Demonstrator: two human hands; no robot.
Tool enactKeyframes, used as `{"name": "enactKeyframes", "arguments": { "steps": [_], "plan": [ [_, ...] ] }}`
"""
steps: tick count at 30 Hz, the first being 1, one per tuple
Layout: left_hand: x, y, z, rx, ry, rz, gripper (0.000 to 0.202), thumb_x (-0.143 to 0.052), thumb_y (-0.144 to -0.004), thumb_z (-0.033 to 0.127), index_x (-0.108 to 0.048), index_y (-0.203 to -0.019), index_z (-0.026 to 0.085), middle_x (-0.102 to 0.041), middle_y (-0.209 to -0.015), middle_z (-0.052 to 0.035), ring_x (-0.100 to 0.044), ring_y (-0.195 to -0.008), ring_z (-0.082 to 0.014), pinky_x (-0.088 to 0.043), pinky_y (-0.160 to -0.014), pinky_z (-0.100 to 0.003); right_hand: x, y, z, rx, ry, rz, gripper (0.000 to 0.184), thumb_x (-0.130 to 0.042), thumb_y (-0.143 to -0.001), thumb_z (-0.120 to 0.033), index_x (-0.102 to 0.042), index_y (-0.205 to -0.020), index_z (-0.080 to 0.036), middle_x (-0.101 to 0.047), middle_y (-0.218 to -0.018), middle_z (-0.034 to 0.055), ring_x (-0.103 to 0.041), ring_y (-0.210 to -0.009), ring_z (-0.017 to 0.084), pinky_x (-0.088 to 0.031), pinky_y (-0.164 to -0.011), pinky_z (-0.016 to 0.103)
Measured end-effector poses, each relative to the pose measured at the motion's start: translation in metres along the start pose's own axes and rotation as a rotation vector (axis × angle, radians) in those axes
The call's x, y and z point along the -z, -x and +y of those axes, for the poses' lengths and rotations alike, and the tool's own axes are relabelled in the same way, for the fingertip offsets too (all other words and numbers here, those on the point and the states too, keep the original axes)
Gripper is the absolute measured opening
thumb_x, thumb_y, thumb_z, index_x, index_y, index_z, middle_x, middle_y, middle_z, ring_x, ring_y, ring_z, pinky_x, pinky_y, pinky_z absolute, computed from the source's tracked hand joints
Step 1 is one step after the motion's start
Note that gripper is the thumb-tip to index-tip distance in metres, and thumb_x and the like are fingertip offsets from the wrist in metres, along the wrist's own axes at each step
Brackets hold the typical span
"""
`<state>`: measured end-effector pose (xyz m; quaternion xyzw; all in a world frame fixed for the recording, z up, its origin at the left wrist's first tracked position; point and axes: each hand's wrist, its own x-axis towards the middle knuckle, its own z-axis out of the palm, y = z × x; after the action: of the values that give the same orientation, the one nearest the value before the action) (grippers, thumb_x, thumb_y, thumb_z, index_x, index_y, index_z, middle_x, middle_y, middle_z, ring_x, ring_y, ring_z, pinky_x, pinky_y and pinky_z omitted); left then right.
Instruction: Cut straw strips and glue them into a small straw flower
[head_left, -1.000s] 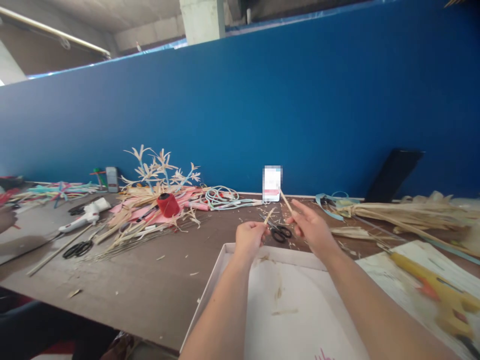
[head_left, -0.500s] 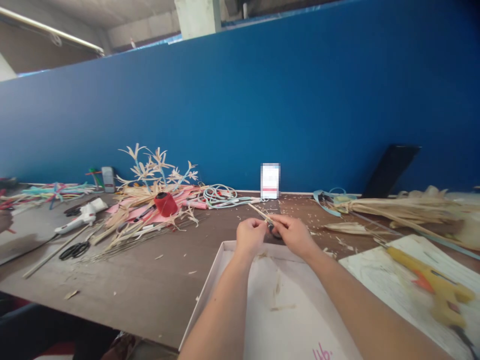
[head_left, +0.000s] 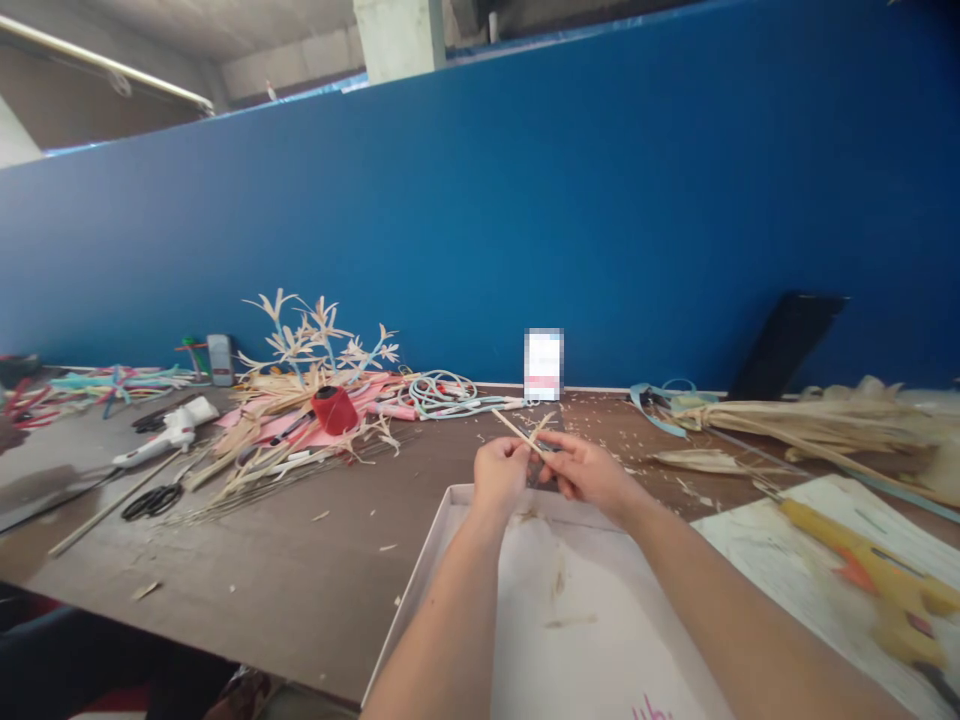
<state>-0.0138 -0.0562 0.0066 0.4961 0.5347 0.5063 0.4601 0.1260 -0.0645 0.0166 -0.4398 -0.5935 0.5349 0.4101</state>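
Above the far edge of a white shallow box (head_left: 411, 590), my left hand (head_left: 501, 478) is closed with fingertips pinching a thin pale dried-husk strip (head_left: 511, 428). The strip slants up and to the left, out past the fingers. My right hand (head_left: 589, 470) meets it from the right, thumb and forefinger pressed on the same strip. A short pale end sticks up between the two hands, crossing the longer piece. Something dark shows just behind the fingers, mostly hidden, and I cannot make out what it is. Small husk scraps lie inside the box.
Left: black scissors (head_left: 152, 500), a white glue gun (head_left: 176, 430), a red thread spool (head_left: 334, 410) and husk flowers (head_left: 292, 340). A phone (head_left: 544, 365) leans on the blue partition (head_left: 480, 220). Right: husk bundles (head_left: 795, 425) and a yellow glue gun (head_left: 862, 560) on paper. A person's hand (head_left: 9, 430) shows far left.
My right hand's fingers have shifted and opened slightly along the strip, and the crossing end now stands more upright. The left hand keeps its pinch. The view has moved slightly.
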Motion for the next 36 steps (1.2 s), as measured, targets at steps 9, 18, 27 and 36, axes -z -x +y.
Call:
{"name": "enactKeyframes", "arguments": {
  "steps": [9, 18, 27, 36],
  "plan": [
    [-0.002, -0.001, -0.002, -0.101, -0.125, 0.024, 0.017, -0.053, -0.067, 0.026, -0.065, -0.065, 0.015, -0.057, -0.054, 0.0004, -0.045, -0.048, -0.0085, -0.034, -0.047, -0.019, -0.002, -0.002, 0.005, 0.181, 0.386, 0.193, 0.034, -0.05, -0.078, -0.033, -0.065, -0.107, -0.024, -0.067, -0.076, 0.002, -0.053, -0.053, 0.012, -0.043, -0.052, 0.025],
    [0.004, 0.002, 0.007, 0.038, -0.101, -0.021, 0.019, -0.054, -0.066, 0.028, -0.067, -0.066, 0.014, -0.061, -0.06, -0.0027, -0.042, -0.045, -0.0073, -0.032, -0.042, -0.019, 0.012, -0.003, 0.013, 0.317, 0.713, 0.488, 0.033, -0.046, -0.08, -0.027, -0.063, -0.108, -0.031, -0.069, -0.085, 0.0004, -0.06, -0.072, 0.017, -0.045, -0.067, 0.028],
    [0.038, 0.014, 0.021, 0.034, -0.472, -0.485, 0.019, -0.054, -0.066, 0.028, -0.068, -0.066, 0.015, -0.064, -0.062, -0.0059, -0.049, -0.048, -0.0113, -0.033, -0.042, -0.02, 0.039, -0.007, 0.015, 0.183, 0.359, 0.714, 0.042, -0.049, -0.077, -0.039, -0.061, -0.113, -0.02, -0.067, -0.074, 0.004, -0.044, -0.044, 0.01, -0.037, -0.043, 0.023],
    [0.038, 0.022, 0.029, -0.1, -0.844, -0.444, 0.018, -0.062, -0.058, 0.035, -0.067, -0.067, 0.02, -0.062, -0.061, -0.0015, -0.049, -0.049, -0.0114, -0.03, -0.045, -0.021, 0.035, -0.008, 0.016, 0.146, 0.323, 0.669, 0.042, -0.05, -0.075, -0.037, -0.063, -0.109, -0.017, -0.067, -0.072, 0.0042, -0.045, -0.043, 0.009, -0.038, -0.041, 0.021]
  ]
}}
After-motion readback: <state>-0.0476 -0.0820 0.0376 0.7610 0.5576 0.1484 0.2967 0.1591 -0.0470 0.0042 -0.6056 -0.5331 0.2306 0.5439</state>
